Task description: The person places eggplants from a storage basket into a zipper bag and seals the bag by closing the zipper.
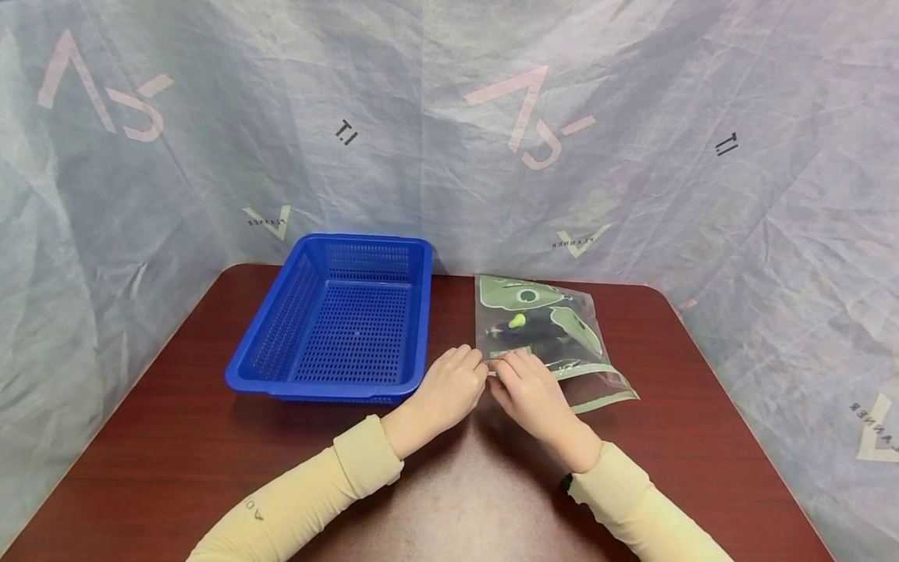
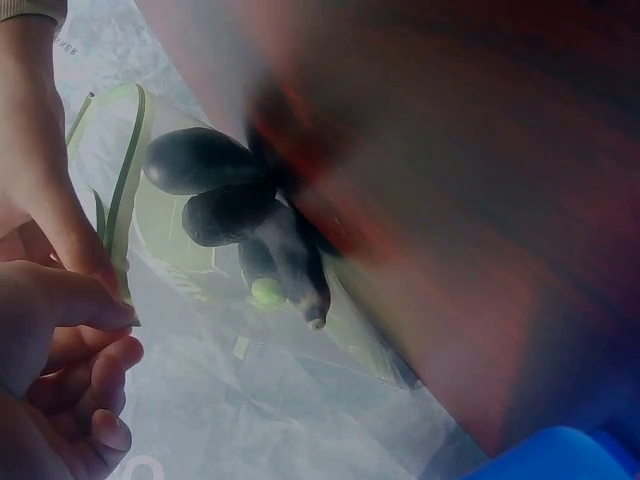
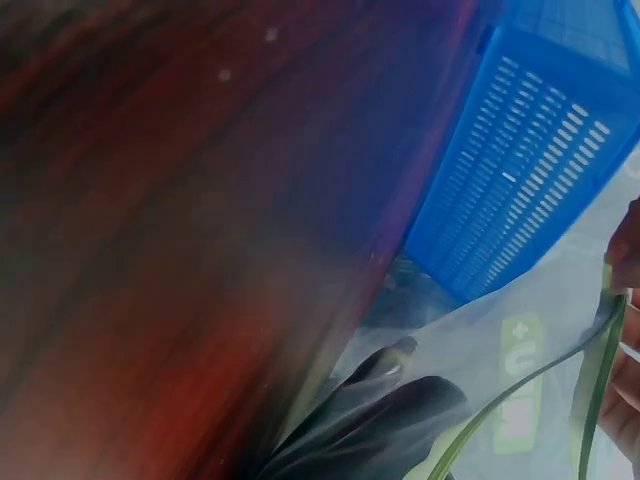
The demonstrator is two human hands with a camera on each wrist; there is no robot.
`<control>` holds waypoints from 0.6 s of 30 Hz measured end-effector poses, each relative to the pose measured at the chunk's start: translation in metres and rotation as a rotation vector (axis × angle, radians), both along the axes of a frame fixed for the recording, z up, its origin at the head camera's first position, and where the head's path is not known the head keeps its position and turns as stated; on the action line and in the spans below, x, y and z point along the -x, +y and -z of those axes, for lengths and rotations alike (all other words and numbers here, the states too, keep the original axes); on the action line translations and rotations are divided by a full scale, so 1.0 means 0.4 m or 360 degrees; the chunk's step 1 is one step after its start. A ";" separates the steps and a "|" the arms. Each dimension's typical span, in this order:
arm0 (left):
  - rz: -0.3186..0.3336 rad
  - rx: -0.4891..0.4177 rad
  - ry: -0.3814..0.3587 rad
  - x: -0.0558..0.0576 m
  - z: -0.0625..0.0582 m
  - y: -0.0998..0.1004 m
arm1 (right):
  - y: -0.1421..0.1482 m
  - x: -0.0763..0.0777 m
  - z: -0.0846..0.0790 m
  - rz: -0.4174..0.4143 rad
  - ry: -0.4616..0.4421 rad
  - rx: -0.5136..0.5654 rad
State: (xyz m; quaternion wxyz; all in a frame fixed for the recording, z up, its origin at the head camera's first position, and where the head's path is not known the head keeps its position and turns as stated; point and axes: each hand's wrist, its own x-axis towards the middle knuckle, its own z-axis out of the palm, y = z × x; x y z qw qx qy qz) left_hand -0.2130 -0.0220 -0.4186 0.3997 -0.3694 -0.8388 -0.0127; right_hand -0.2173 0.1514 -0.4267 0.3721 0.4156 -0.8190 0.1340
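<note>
A clear zip bag (image 1: pixel 590 371) with green printed patches lies on the table. Several dark eggplants (image 2: pixel 200 160) are inside it, with a small light green piece (image 2: pixel 268 291) among them. My left hand (image 1: pixel 455 386) pinches the left corner of the bag's mouth between thumb and fingertips. Right beside it, my right hand (image 1: pixel 532 393) grips the same edge, fingertips close to the left ones. In the left wrist view, the green-edged mouth strip (image 2: pixel 128 190) bows apart beyond the pinched corner. The right wrist view shows two separate green edges (image 3: pixel 600 390) meeting at the fingers.
A blue perforated basket (image 1: pixel 242 376) stands left of the bag, its near right corner close to my left wrist. The dark red table (image 1: pixel 133 437) ends at a printed grey cloth (image 1: pixel 421 101) hanging behind and at both sides.
</note>
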 end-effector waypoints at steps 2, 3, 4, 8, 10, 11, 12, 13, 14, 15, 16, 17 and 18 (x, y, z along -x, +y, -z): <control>0.0003 -0.0003 0.0012 0.001 0.001 0.000 | -0.002 0.002 0.004 0.0006 0.0011 -0.0012; 0.0004 -0.0003 0.0017 0.001 0.001 0.000 | -0.003 0.003 0.005 0.0008 0.0013 -0.0019; 0.0005 -0.0004 0.0021 0.001 0.002 0.000 | -0.004 0.004 0.006 0.0012 0.0019 -0.0028; 0.0009 0.0003 0.0036 -0.001 0.002 0.000 | -0.008 0.005 0.007 0.0028 0.0022 -0.0072; 0.0004 0.0014 0.0038 -0.002 0.003 0.000 | -0.008 0.006 0.009 0.0032 0.0024 -0.0097; -0.0002 0.0024 0.0037 -0.002 0.003 0.000 | -0.007 0.007 0.010 0.0031 0.0022 -0.0110; -0.0004 0.0034 0.0031 -0.003 0.004 -0.001 | -0.007 0.008 0.011 0.0034 0.0020 -0.0128; -0.0013 0.0049 0.0026 -0.004 0.005 -0.002 | -0.006 0.008 0.011 0.0034 0.0019 -0.0144; -0.0021 0.0063 0.0019 -0.004 0.005 -0.003 | -0.005 0.008 0.011 0.0031 0.0023 -0.0156; -0.0031 0.0078 0.0014 -0.005 0.006 -0.005 | -0.005 0.008 0.011 0.0027 0.0021 -0.0166; -0.0041 0.0095 0.0006 -0.006 0.007 -0.006 | -0.004 0.007 0.011 0.0025 0.0020 -0.0178; -0.0051 0.0111 -0.0002 -0.006 0.007 -0.008 | -0.002 0.008 0.012 0.0025 0.0018 -0.0189; -0.0059 0.0121 -0.0006 -0.007 0.008 -0.010 | -0.002 0.007 0.010 0.0024 0.0015 -0.0196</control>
